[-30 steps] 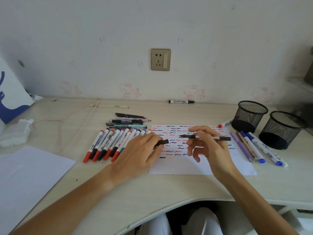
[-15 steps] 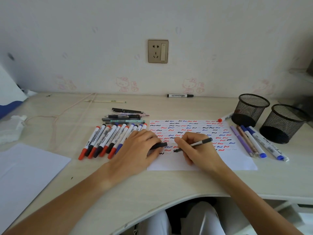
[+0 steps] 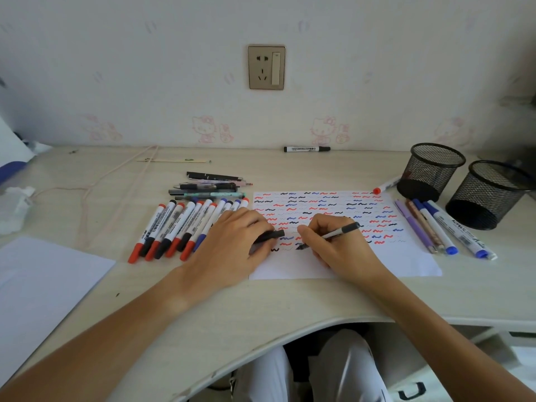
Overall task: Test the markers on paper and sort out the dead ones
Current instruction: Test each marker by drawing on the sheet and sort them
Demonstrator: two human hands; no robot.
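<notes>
A pale wooden worktop (image 3: 290, 303) runs along a wall papered with faint pink cartoon cats, a socket plate (image 3: 266, 67) set in the wall above it. In the middle lies the test paper (image 3: 406, 256), most of it already filled with rows of short red, blue and black squiggles.

The right hand (image 3: 339, 248) pinches a slim grey pen (image 3: 333, 235) in a writing grip, fingers curled round the barrel, with the tip down on the paper at the end of the lowest row of marks. The left hand (image 3: 232, 250) rests on the sheet's left edge, its fingers closed round a black cap (image 3: 271, 235); holding the cap there probably keeps it ready for recapping while the palm steadies the paper.

To the left of the sheet a row of capped markers (image 3: 179, 227) with red, black and blue caps lies side by side, and a small stack of darker pens (image 3: 208, 185) sits behind them. On the right, a few purple, brown and blue pens (image 3: 435, 227) lie together near two black mesh cups (image 3: 464, 184), which look empty from here. The separate groups suggest tested and untested piles, though which is which cannot be told. A single black marker (image 3: 307, 149) lies by the wall.
</notes>
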